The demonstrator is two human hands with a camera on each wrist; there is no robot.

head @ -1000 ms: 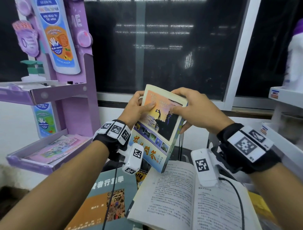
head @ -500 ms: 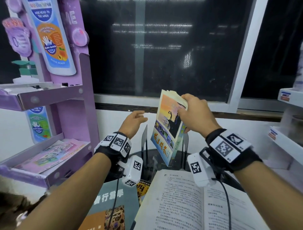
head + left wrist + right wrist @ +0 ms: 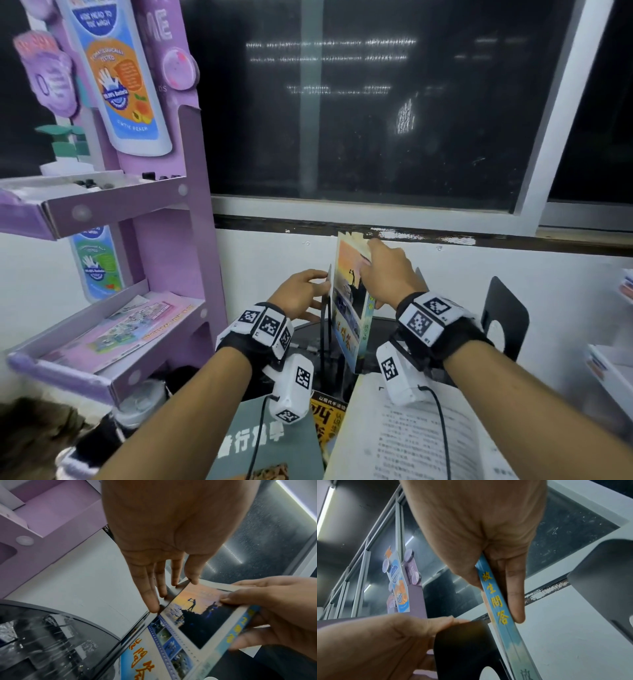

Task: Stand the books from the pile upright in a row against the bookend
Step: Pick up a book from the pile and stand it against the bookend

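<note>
The book with the sunset cover stands nearly upright on the dark round table, its front cover facing left toward a thin black bookend. The cover lies just beside the bookend's upright plate; whether the two touch along their whole height cannot be told. From the left wrist view the book shows its silhouette picture and a strip of small photos, with orange characters lower down. From the right wrist view its blue spine carries yellow characters.

The right hand grips the book near its top, thumb on the front cover and fingers curled along the spine and back. The left hand is spread with straight fingers whose tips rest against the top edge of the bookend, thumb reaching to its corner.

A second black bookend stands further right on the table, well apart from the book. In the foreground lie an open book of printed text, a grey-green book and a yellow and black one between them. A purple display stand rises at the left, and a dark window fills the wall behind.
</note>
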